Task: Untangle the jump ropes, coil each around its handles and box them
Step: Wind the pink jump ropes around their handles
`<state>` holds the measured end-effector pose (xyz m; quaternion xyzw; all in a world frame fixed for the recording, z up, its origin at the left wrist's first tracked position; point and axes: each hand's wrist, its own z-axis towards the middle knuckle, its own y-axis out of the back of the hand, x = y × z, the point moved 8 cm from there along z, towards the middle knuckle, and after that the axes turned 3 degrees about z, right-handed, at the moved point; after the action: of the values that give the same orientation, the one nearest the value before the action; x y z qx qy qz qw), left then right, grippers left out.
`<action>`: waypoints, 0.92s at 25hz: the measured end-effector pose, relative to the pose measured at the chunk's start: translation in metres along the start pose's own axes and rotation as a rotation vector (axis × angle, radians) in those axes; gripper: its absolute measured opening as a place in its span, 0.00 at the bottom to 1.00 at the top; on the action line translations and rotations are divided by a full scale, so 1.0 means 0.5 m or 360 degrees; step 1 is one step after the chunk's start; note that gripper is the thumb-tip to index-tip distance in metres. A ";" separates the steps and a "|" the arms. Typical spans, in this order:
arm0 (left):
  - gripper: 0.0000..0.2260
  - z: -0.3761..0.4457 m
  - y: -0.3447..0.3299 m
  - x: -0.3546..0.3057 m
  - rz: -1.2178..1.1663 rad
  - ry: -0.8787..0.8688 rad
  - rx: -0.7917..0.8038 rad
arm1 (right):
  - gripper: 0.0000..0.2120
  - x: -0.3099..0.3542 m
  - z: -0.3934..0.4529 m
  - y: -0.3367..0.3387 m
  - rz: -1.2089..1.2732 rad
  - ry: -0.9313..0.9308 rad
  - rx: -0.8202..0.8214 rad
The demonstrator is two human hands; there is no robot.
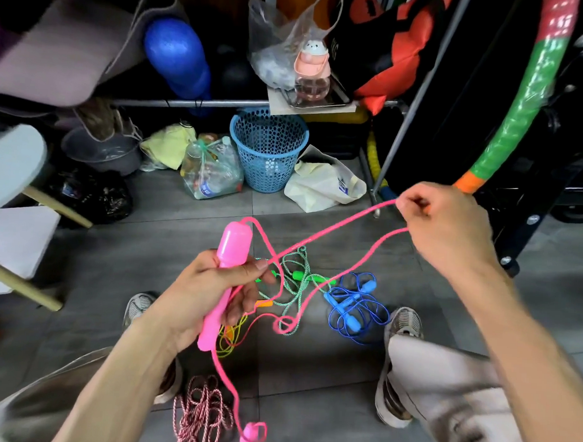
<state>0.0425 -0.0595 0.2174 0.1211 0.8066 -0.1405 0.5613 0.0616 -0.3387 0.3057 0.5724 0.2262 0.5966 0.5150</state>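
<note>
Five jump ropes, two hands

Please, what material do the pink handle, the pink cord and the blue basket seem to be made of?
Pink handle: probably glossy moulded plastic, since it shows bright highlights. Pink cord: smooth, uniform, likely PVC or rubber, not braided. Blue basket: perforated plastic, by its regular moulded holes.

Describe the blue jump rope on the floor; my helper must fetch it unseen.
Start at the blue perforated plastic basket, then come toward the person's shoes. The blue plastic jump rope lies bundled on grey tiles, right of the green braided rope; it alone is blue, handles included.
</note>
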 end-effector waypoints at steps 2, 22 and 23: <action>0.10 -0.005 -0.006 -0.005 -0.0056 -0.0047 0.0002 | 0.14 0.014 -0.019 -0.030 -0.0044 0.0082 0.0176; 0.15 -0.005 -0.033 -0.017 -0.0104 -0.0176 0.0181 | 0.22 0.148 -0.157 -0.126 0.1186 0.0105 0.1024; 0.13 -0.004 -0.036 -0.015 -0.0102 -0.0165 0.0178 | 0.16 0.173 -0.192 -0.153 0.1363 0.0027 0.1289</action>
<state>0.0371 -0.0760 0.2269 0.1189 0.7708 -0.2094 0.5898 0.0168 -0.2046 0.2557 0.7590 0.1889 0.6221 -0.0334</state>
